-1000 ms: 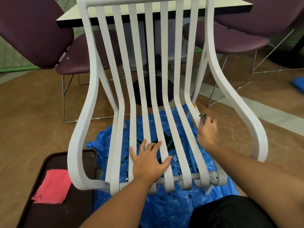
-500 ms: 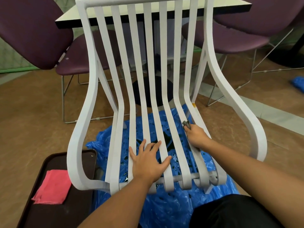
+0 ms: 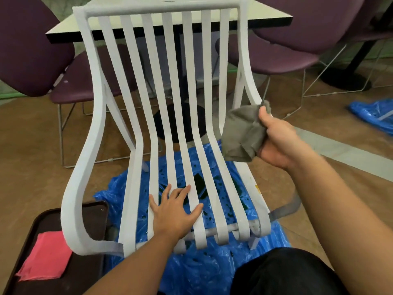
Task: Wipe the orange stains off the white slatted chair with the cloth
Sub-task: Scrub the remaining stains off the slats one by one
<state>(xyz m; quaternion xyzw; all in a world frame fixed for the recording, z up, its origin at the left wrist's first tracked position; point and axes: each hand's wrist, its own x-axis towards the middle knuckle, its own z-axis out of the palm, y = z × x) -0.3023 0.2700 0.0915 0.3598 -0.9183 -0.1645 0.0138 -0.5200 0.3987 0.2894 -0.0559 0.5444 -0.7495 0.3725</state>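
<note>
The white slatted chair [image 3: 136, 107] stands in front of me over a blue plastic sheet. My left hand [image 3: 173, 211] lies flat on the seat slats near the front edge, fingers spread. My right hand [image 3: 276, 137] is lifted off the chair at its right side and grips a crumpled grey cloth [image 3: 242, 133], which hangs in the air beside the rightmost slat. A small orange stain [image 3: 256, 186] shows on the rightmost seat slat, below the cloth.
A blue plastic sheet [image 3: 191, 269] with dark wet spots covers the floor under the chair. A dark tray [image 3: 53, 273] at lower left holds a pink cloth [image 3: 45, 256]. Purple chairs [image 3: 32, 50] and a table [image 3: 148, 24] stand behind. More blue plastic [image 3: 374, 113] lies far right.
My right hand has lifted from the right seat slats and moved up and to the right, and the grey cloth now hangs unfolded from it. My left hand stays on the seat.
</note>
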